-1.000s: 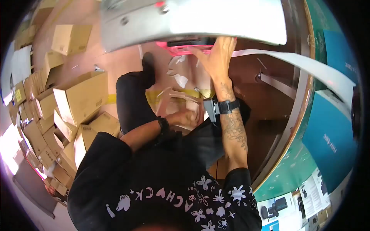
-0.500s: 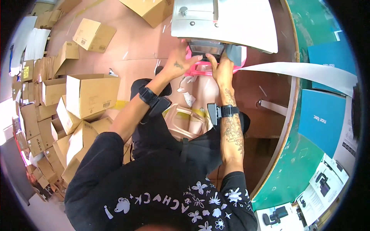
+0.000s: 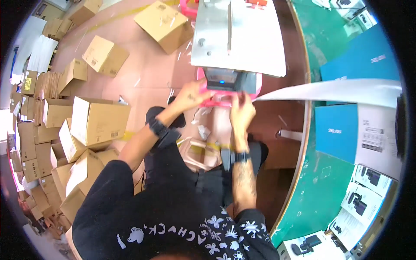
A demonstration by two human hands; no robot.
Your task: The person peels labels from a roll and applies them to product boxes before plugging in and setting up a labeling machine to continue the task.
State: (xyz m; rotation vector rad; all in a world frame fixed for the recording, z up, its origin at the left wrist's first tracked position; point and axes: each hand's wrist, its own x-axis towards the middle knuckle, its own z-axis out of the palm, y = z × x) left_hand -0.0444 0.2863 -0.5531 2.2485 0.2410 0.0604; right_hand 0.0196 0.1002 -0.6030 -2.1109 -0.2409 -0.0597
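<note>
A dark printer-like device (image 3: 216, 84) with a small blue light sits on a pink stool (image 3: 258, 89), partly hidden under a silvery metal plate (image 3: 242, 37). My left hand (image 3: 190, 96) is at the device's left front corner beside the stool's rim, its blurred fingers stretched out and apart. Just in front of the device is my right hand (image 3: 242, 113); motion smears its fingertips, and I cannot tell whether they hold anything. From the stool's right side a long white strip (image 3: 325, 89) runs across to the green table.
Open cardboard boxes (image 3: 102, 121) crowd the floor at left, with more boxes (image 3: 162, 26) farther off. A beige plastic stool (image 3: 200, 154) stands between my legs. On the green table (image 3: 303, 190) at right lie blue boxes (image 3: 336, 130) and white printed boxes (image 3: 357, 201).
Both hands have drawn back from the device's front, and its blue light now shows. My right hand's fingers have left the front panel. The whole view has shifted.
</note>
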